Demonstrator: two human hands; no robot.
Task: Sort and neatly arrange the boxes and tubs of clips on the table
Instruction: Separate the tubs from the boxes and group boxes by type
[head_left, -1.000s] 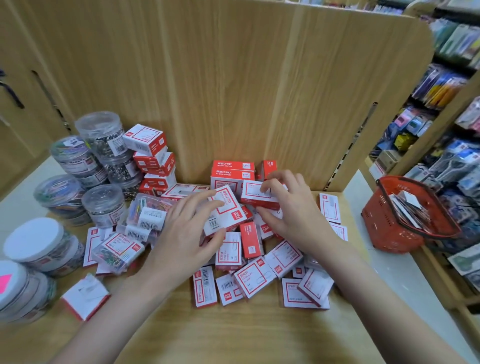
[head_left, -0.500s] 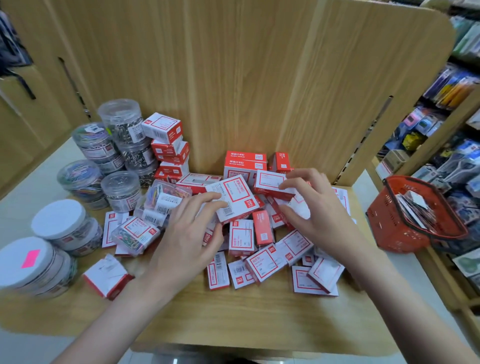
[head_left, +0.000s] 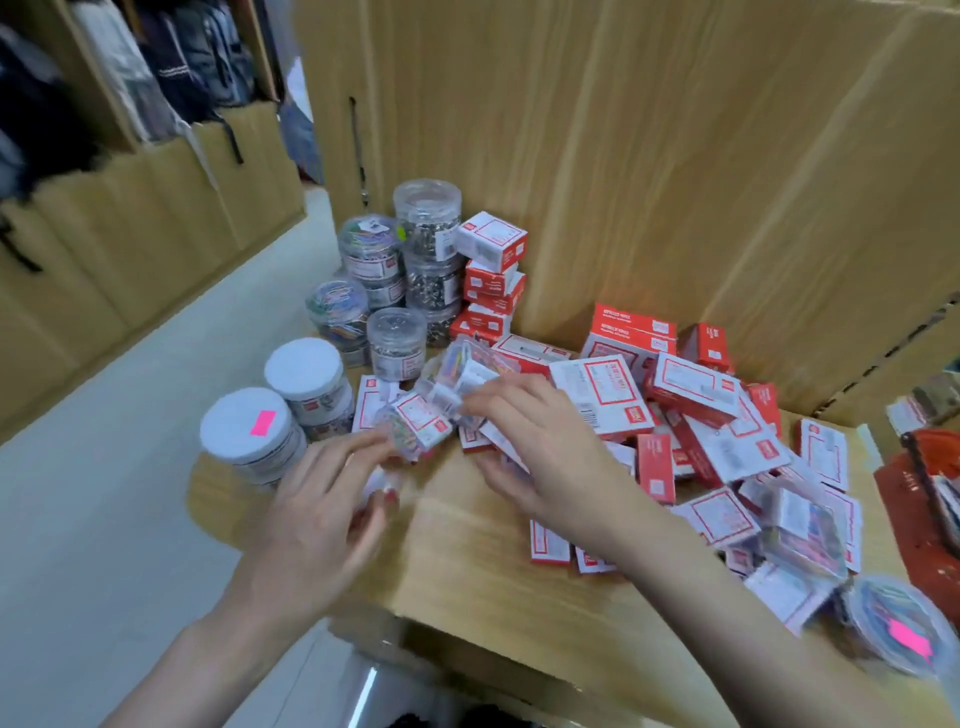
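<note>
Now both hands sit further left than half a second ago, off the red-and-white boxes (head_left: 691, 384) and onto the clear packs beside the tubs; the view has swung left too. White-lidded tubs (head_left: 249, 434) stand at the table's (head_left: 467, 530) left edge, clear tubs (head_left: 426, 208) stacked behind, a red basket (head_left: 919, 519) far right. Motion blur smears the fingers. Left hand (head_left: 317, 519): fingers loosely spread, tips touching a clear box of coloured clips (head_left: 415, 431). Right hand (head_left: 540, 447): fingers curled over another clear pack (head_left: 457, 379); grip cannot be told.
</note>
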